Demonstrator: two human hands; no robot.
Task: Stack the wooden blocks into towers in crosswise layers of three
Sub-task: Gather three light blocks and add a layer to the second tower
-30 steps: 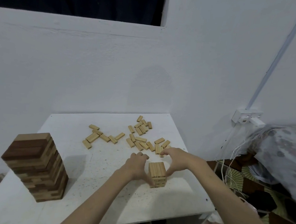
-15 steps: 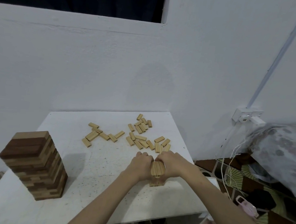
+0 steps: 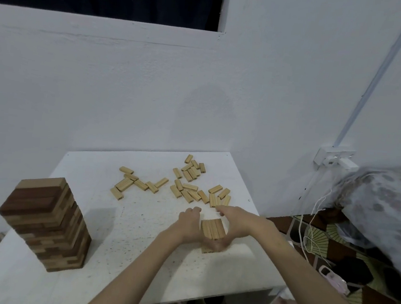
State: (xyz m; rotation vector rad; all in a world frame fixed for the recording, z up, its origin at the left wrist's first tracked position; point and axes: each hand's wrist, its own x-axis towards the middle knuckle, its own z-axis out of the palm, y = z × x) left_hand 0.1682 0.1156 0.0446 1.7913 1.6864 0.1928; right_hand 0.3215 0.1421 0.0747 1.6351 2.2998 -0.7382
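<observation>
While both of my hands cup the small block stack [image 3: 212, 229] near the desk's [image 3: 137, 239] right front, left hand [image 3: 188, 224] and right hand [image 3: 234, 225] curl against its sides; loose blocks [image 3: 189, 185] lie behind, a tall tower [image 3: 45, 222] stands left.

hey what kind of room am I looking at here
Probably a bedroom or living room at home: a small white table against a white wall, a wall socket with cables, and patterned bedding over a patterned floor mat.
</observation>
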